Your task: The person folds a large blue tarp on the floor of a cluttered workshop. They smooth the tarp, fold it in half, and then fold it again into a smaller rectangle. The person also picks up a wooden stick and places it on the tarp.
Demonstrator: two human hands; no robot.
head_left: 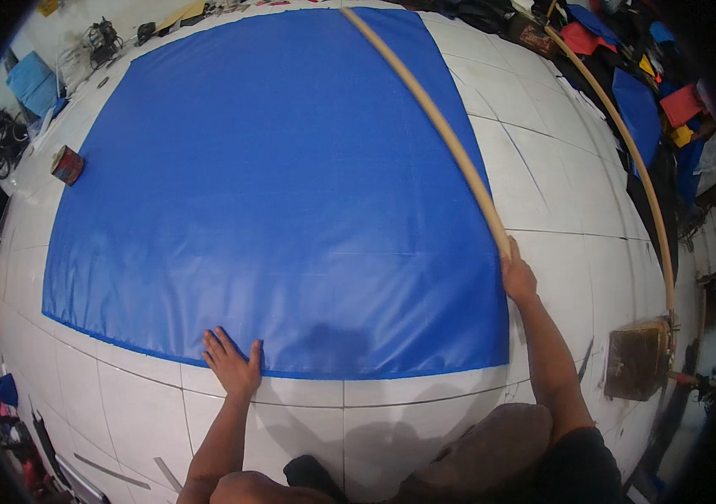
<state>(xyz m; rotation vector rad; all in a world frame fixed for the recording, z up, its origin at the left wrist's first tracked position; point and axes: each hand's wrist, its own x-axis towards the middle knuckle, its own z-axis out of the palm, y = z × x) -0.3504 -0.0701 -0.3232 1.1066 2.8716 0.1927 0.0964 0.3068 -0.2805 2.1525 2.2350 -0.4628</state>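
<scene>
A large blue tarpaulin sheet (pixel 274 185) lies spread over the white tiled floor, with slight wrinkles along its near edge. My left hand (pixel 234 363) rests flat on that near edge, fingers spread. At the right side of the sheet, my right hand (pixel 518 273) is closed around the near end of a long wooden pole (pixel 429 109). The pole lies along the sheet's right part and reaches its far edge. In this fisheye view it looks bowed.
A rusty can (pixel 67 165) stands at the sheet's left edge. Another long pole (pixel 627 139) lies on the right, near a brown box-like container (pixel 637 361). Piles of coloured material (pixel 635 101) fill the far right. Thin strips (pixel 112 471) lie on the tiles (pixel 543 168) at lower left.
</scene>
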